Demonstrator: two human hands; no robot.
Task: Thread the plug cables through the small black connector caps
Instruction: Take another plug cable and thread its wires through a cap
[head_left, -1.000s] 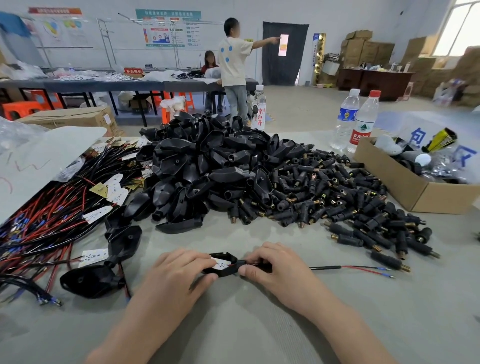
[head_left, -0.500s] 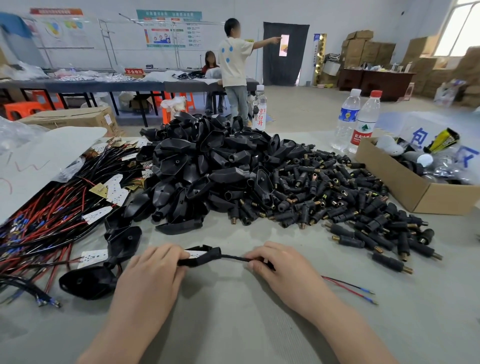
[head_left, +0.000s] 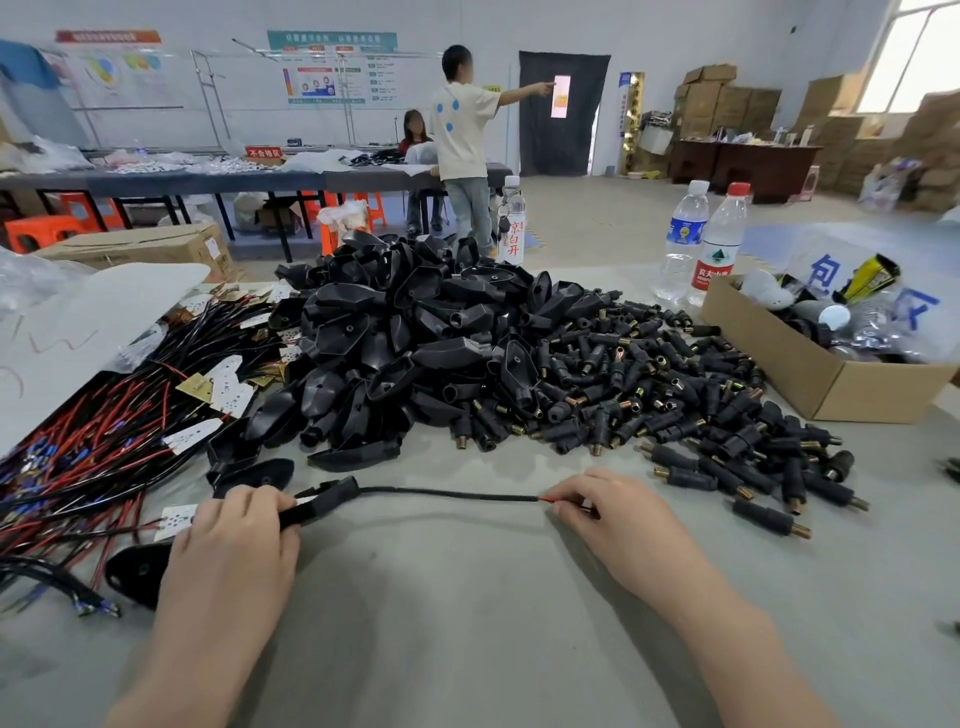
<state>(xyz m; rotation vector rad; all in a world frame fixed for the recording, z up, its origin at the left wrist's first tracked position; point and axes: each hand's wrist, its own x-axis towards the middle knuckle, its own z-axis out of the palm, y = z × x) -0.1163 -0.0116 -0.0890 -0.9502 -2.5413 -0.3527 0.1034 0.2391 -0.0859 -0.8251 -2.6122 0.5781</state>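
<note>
Left hand (head_left: 234, 540) grips a cap (head_left: 322, 503), right hand (head_left: 597, 512) pinches the cable (head_left: 452, 493) stretched between them above the table (head_left: 467, 623): looks threaded, but the cap pile (head_left: 415, 338) and cable bundle (head_left: 104, 436) remain.

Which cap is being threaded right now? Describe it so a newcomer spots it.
Start at the big black pile mid-table and come toward the camera. The cap sits in the left hand, the only one with a black cable running out to the right hand.
</note>
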